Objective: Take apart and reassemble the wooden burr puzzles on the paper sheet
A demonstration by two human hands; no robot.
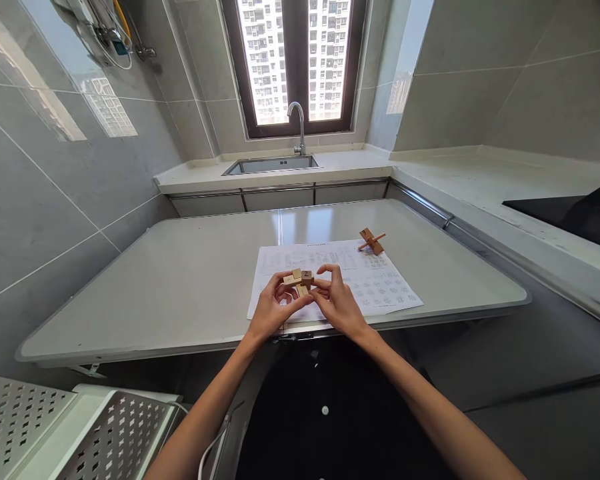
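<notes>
Between both hands, over the printed sheet, is a small wooden block puzzle (294, 281) made of several interlocking pieces. One dark block end on it carries the number 2. My left hand (275, 303) grips the puzzle from the left, thumb along its near side. From the right, my right hand (338, 301) pinches its near right part, index finger bent and raised. The printed sheet (385, 293) with rows of small diagrams lies under the hands. A second wooden puzzle (372, 241), flat pieces crossed by thin sticks, rests at the sheet's upper right corner.
The sheet lies on a white folding table (155, 287). Beyond it are a counter with a sink (273, 165) and a faucet (300, 127) below a window. A black object (570, 210) sits on the right counter. A perforated white stool (80, 427) stands at lower left.
</notes>
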